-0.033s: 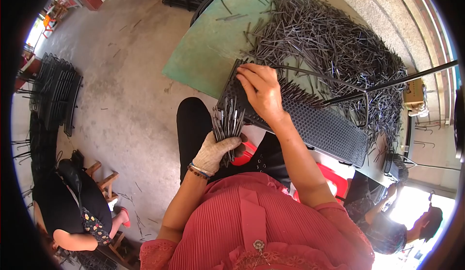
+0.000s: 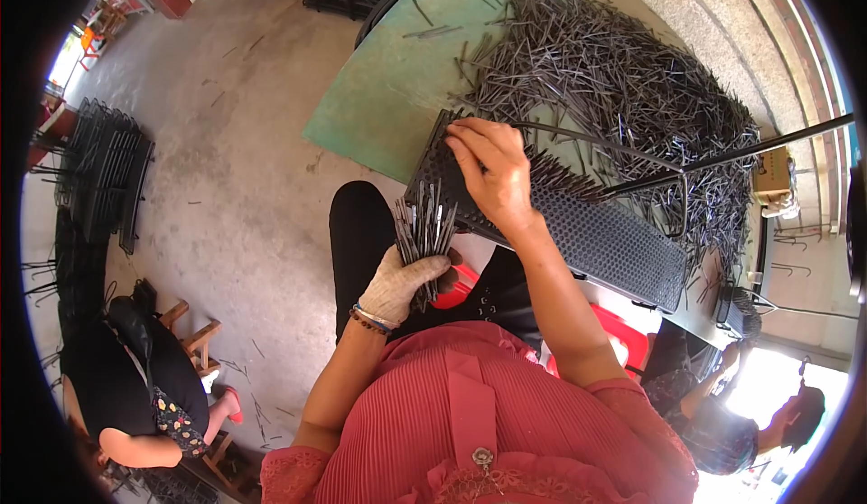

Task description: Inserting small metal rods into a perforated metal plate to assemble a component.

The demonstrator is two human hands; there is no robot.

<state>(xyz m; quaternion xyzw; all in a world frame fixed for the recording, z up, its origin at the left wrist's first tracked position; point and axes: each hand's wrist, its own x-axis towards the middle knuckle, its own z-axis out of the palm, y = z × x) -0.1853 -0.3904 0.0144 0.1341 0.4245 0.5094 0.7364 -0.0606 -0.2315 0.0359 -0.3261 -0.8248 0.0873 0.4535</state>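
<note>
My left hand (image 2: 406, 287), in a pale work glove with dark fingertips, is closed round a bundle of thin dark metal rods (image 2: 424, 228) pointing up and away. My bare right hand (image 2: 495, 168) is over the far left end of a long black perforated rack (image 2: 614, 247). Its thumb and fingers are pinched together by the rack's far edge; what is between them is too small to make out. A row of short dark rods (image 2: 560, 177) stands in the rack's holes along the far side, to the right of this hand.
A heap of loose dark rods (image 2: 623, 70) covers much of the green table (image 2: 379, 88). A black bar (image 2: 722, 156) crosses above it at right. Stacked black racks (image 2: 104, 170) stand on the floor at left. One person (image 2: 135, 378) sits at lower left, another (image 2: 722, 423) at lower right.
My right hand has shifted very slightly to the right along the rack's end. The left hand and its bundle of rods have stayed in place.
</note>
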